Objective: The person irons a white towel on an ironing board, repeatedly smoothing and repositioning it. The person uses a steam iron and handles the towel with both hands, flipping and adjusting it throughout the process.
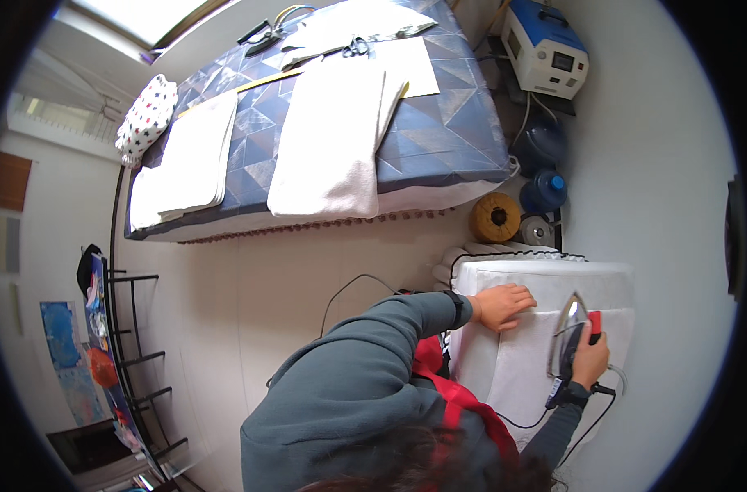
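Observation:
My right hand (589, 361) is closed around the handle of a clothes iron (567, 344), which has a shiny metal soleplate and a red part near the grip. The iron is tipped on its side so part of the soleplate shows; I cannot tell whether it touches the cloth. Below it, a white cloth (527, 369) lies over a padded white ironing surface (533, 280). My left hand (502, 305) rests palm down at the cloth's far left corner, its fingers pointing right and holding nothing.
A bed-like table with a blue patterned cover (435, 135) holds folded white fabric (330, 141), scissors (355, 47) and a second iron (263, 40). By the wall stand a blue-and-white machine (546, 52), a blue water bottle (542, 190) and a yellow roll (495, 218). The iron's cord (589, 430) trails beside my right arm.

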Available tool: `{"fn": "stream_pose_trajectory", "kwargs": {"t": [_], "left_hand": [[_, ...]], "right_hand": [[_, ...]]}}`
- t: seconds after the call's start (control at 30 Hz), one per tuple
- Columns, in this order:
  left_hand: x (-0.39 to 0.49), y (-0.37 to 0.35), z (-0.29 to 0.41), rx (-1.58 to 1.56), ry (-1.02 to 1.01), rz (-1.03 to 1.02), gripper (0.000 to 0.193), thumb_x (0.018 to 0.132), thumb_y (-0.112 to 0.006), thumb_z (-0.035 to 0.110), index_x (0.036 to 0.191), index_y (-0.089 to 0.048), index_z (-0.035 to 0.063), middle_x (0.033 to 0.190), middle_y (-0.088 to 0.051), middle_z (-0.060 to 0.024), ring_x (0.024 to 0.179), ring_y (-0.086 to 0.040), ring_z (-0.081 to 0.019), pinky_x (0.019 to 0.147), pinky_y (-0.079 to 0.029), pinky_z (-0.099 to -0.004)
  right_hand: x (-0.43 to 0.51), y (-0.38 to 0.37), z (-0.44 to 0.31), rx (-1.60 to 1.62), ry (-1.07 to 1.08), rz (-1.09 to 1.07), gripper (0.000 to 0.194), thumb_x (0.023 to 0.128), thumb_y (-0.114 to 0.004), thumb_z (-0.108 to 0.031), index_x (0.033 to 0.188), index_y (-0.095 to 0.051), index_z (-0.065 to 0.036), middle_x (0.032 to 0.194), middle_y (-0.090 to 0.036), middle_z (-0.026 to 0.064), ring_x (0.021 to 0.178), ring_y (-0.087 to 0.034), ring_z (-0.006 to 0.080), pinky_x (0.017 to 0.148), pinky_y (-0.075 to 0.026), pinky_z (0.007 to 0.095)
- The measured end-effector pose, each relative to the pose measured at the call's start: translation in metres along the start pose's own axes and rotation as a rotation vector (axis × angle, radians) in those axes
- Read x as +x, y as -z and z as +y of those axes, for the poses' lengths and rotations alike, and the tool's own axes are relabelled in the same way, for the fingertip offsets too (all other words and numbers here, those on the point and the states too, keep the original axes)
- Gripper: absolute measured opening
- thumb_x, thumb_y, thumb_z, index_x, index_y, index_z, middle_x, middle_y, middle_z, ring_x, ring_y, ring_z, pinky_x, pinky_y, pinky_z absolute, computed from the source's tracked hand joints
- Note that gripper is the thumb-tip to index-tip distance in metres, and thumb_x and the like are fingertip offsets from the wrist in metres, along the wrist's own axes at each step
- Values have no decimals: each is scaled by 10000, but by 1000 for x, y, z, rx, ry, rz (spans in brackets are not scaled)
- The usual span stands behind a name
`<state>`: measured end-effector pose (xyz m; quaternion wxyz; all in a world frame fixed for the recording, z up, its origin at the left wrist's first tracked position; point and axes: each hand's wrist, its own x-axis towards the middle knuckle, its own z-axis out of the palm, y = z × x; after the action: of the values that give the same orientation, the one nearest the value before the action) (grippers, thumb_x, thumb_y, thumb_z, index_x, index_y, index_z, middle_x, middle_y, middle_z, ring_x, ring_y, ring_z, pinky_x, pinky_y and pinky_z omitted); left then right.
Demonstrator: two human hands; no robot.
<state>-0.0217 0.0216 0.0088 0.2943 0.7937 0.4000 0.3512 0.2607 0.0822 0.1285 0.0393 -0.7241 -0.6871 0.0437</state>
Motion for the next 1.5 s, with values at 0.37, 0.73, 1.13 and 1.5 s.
{"fn": "stream_pose_trajectory", "kwargs": {"t": [0.37,0.73,1.13,1.5], "left_hand": [[1,-2,-10,28,67,35,556,855,-712,199,1361,-556,30,1327,-600,-211,1232,-551,-425,1064,-433,-501],[12,1,4,152,42,-94,635,783,-781,248,1342,-543,63,1328,-594,-153,1259,-536,-377,1074,-416,-476],[9,-3,-3,157,13,-101,600,801,-769,240,1324,-550,42,1316,-599,-164,1240,-542,-387,1072,-409,-484],[13,-4,-1,249,-24,-162,579,837,-738,246,1336,-544,27,1308,-600,-189,1246,-538,-394,1083,-391,-499]], "right_hand": [[-110,9,-45,19,5,76,466,891,-723,-544,847,-632,-88,636,-668,165,559,-669,385,487,-512,503],[23,31,136,-5,-490,217,677,915,-610,-663,968,-747,-2,892,-741,251,860,-720,437,756,-566,531],[-158,28,60,47,-175,-20,562,864,-703,-620,826,-676,-60,648,-669,182,563,-666,376,561,-541,483],[-172,20,87,-34,-542,187,544,916,-685,-582,805,-638,-51,658,-680,190,560,-676,385,514,-536,480]]}}
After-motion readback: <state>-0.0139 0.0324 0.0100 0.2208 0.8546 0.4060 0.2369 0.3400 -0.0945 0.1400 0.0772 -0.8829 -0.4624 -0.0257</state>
